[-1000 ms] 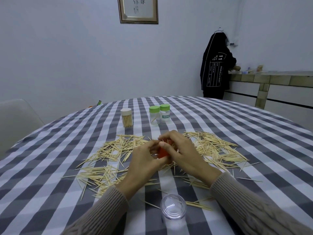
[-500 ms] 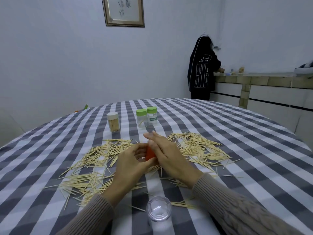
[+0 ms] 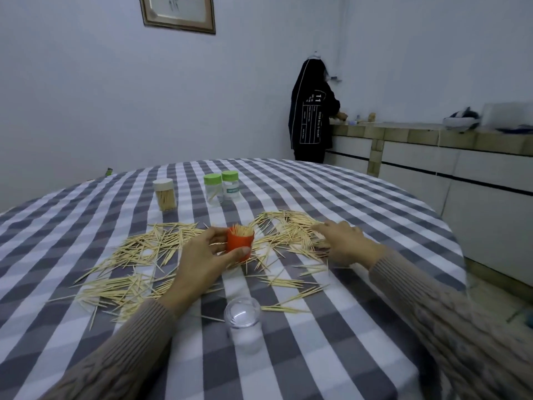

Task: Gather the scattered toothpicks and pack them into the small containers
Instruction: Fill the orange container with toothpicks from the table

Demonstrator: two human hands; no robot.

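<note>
We read little legible writing here. The green-capped jar with the label carries a white and green sticker whose print is too small to make out, and the black jacket of the person standing at the tiled counter shows a large "11" above lines of small white text that we cannot read. The framed picture on the wall bears dark brush strokes, cut off by the top edge.

Our left hand holds the orange container upright on the checked tablecloth, thumb curled across its near side and fingers wrapped round its left and far side. Toothpick tips stand packed in its open mouth. The container sits between the two main spreads of scattered toothpicks, the left spread beside and behind our left wrist.

Our right hand lies well to the right of the orange container, palm down on the right-hand spread, fingers extended leftward and resting on the sticks; we see nothing gripped in it.

A clear lid stands on the cloth near us, between our forearms. Farther back stand a white-capped jar filled with toothpicks and a second green-capped jar, touching the labelled one and holding only a few sticks.
</note>
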